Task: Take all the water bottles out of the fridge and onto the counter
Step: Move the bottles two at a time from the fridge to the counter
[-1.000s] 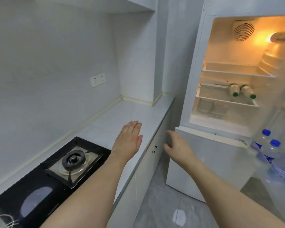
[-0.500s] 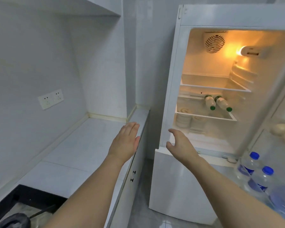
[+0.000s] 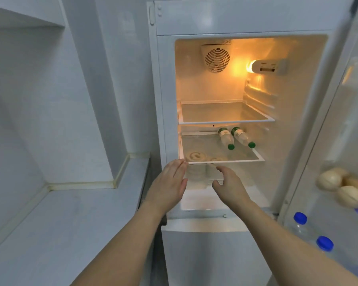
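Head view: both forearms are seen reaching toward the open fridge.
Left hand: held flat with fingers straight and together, nothing held, fingertips just in front of the lower glass shelf.
Right hand: fingers loosely curved and spread, nothing gripped, held before the space under that shelf.
Counter: seen at the left, beside the fridge.
Door bottles: two blue-capped bottles are stood upright in the open door's lower rack at the right; pale round items are seen in the rack above them.
Shelf bottles: two green-capped bottles are laid side by side on the lower glass shelf, caps toward the front.
Upper shelf: lit by the lamp.
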